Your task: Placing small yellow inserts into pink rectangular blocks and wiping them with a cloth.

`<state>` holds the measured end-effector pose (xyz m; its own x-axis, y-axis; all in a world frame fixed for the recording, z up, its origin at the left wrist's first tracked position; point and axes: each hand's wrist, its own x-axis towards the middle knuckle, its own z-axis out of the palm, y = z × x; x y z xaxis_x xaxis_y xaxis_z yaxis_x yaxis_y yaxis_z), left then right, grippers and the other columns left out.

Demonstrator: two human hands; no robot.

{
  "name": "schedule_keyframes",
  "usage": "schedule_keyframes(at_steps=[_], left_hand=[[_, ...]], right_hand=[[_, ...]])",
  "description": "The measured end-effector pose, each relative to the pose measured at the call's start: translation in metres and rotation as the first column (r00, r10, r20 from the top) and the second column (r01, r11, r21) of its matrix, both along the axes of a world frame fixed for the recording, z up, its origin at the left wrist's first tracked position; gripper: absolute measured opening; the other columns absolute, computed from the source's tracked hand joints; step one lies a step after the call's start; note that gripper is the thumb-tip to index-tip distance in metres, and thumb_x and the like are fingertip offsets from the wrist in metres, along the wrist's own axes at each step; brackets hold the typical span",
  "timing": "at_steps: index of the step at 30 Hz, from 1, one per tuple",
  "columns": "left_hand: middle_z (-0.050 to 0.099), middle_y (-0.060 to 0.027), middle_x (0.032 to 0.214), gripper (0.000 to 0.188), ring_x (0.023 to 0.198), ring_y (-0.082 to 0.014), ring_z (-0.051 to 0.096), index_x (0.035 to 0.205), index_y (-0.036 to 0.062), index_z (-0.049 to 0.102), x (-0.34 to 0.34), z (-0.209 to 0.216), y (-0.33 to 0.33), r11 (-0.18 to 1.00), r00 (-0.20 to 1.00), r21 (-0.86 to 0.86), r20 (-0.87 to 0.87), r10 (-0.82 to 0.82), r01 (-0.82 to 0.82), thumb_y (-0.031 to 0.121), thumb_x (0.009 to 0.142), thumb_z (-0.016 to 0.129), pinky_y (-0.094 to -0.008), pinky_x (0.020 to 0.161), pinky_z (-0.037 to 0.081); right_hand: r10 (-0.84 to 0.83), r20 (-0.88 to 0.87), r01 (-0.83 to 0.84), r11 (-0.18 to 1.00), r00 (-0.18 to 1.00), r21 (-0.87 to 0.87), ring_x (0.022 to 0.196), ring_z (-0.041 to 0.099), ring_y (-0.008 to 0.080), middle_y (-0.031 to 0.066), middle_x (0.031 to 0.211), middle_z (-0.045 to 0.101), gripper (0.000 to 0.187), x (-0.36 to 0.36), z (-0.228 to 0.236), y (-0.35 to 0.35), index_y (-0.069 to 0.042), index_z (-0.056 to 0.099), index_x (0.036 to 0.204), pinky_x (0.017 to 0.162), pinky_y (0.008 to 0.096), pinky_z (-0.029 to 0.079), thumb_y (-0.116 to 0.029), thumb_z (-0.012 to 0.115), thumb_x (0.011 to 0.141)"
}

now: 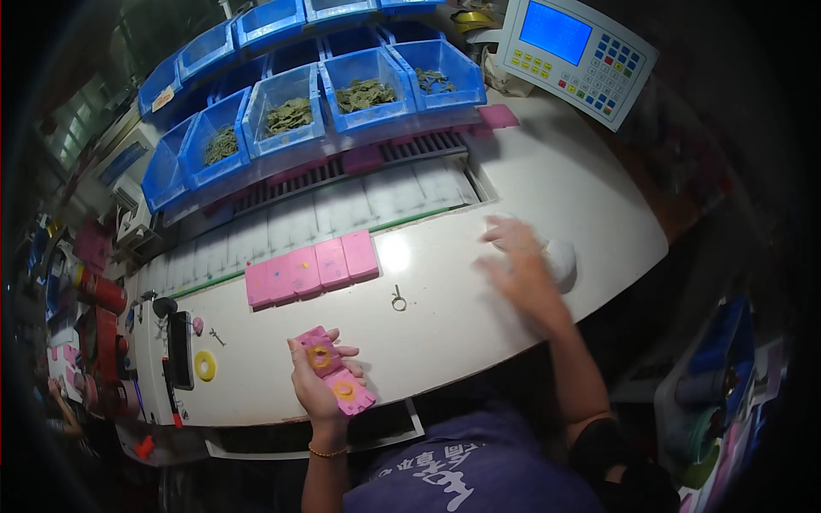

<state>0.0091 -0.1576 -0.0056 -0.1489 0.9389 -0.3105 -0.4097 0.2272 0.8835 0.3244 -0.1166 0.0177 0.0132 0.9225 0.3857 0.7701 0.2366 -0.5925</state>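
Observation:
On the palm of my left hand (318, 386) lies a pink two-part mould (332, 368), its halves opened out, each with a yellow ring-shaped mark. The fingers curl behind it and the thumb rests along its edge. My right hand (519, 267), blurred by motion, is over the right part of the table with fingers apart and nothing visible in them. Beside it, partly covered by the hand, sits a rounded white thing (561, 261) whose kind I cannot make out. Between my hands a small olive-green ring with a short stem (398, 299) lies on the white tabletop (462, 342).
A row of pink blocks (312, 269) lies left of centre. Behind stand blue bins (365, 85) with greenish pieces. A control panel with a blue screen (577, 60) stands at far right. A yellow roll (204, 366) and a black tray (180, 350) lie at left.

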Motion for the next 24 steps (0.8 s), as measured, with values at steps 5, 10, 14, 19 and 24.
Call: schedule_keyframes(at_steps=[5,10,14,19,24], left_hand=[[0.066,-0.0186,0.083,0.068,0.052,-0.0190,0.061,0.119,-0.0047,0.053,0.009,0.003,0.003,0.996,0.995,-0.048,0.071,-0.070,0.073,0.055,0.105,0.024,-0.0304,0.046,0.054],[0.067,-0.0210,0.089,0.065,0.052,-0.0205,0.062,0.120,-0.0026,0.052,0.018,0.011,0.001,0.989,0.984,-0.047,0.117,-0.135,0.141,0.054,0.105,0.024,-0.0313,0.045,0.054],[0.067,-0.0213,0.092,0.066,0.057,-0.0213,0.064,0.116,-0.0047,0.056,0.025,0.012,-0.006,0.981,0.974,-0.061,0.146,-0.175,0.186,0.052,0.106,0.023,-0.0326,0.050,0.055],[0.067,-0.0173,0.085,0.062,0.056,-0.0230,0.064,0.105,-0.0031,0.061,0.020,0.010,-0.011,0.981,0.982,0.056,-0.045,-0.183,0.185,0.047,0.107,0.024,-0.0327,0.052,0.055],[0.070,-0.0172,0.089,0.062,0.071,-0.0207,0.068,0.106,-0.0065,0.061,0.013,0.024,-0.015,0.976,0.974,0.013,-0.068,-0.214,0.215,0.043,0.108,0.024,-0.0302,0.063,0.056]], right_hand=[[-0.089,0.357,0.128,0.988,0.930,-0.087,0.115,0.056,0.0353,0.0156,0.133,0.057,0.033,0.058,0.012,-0.010,-0.004,0.061,0.115,0.103,0.0432,0.042,-0.007,0.064,0.082],[0.031,0.101,-0.033,0.999,0.994,0.010,0.103,0.061,0.0293,0.0143,0.140,0.055,0.057,0.021,0.022,-0.034,-0.006,0.057,0.132,0.093,0.0396,0.050,0.004,0.058,0.076],[0.357,0.355,-0.494,0.738,0.864,0.460,0.080,0.061,0.0194,0.0029,0.133,0.062,0.055,-0.077,0.002,-0.058,-0.012,0.064,0.128,0.073,0.0308,0.051,0.001,0.067,0.074],[0.609,0.264,-0.657,0.734,0.748,0.172,0.081,0.062,0.0227,0.0055,0.127,0.066,0.056,-0.114,0.012,-0.042,-0.015,0.067,0.123,0.072,0.0300,0.050,-0.007,0.074,0.068],[0.629,-0.094,-0.592,0.764,0.771,0.259,0.074,0.056,0.0239,0.0043,0.137,0.060,0.068,-0.111,0.017,-0.068,-0.015,0.063,0.131,0.075,0.0336,0.052,0.001,0.066,0.065]])
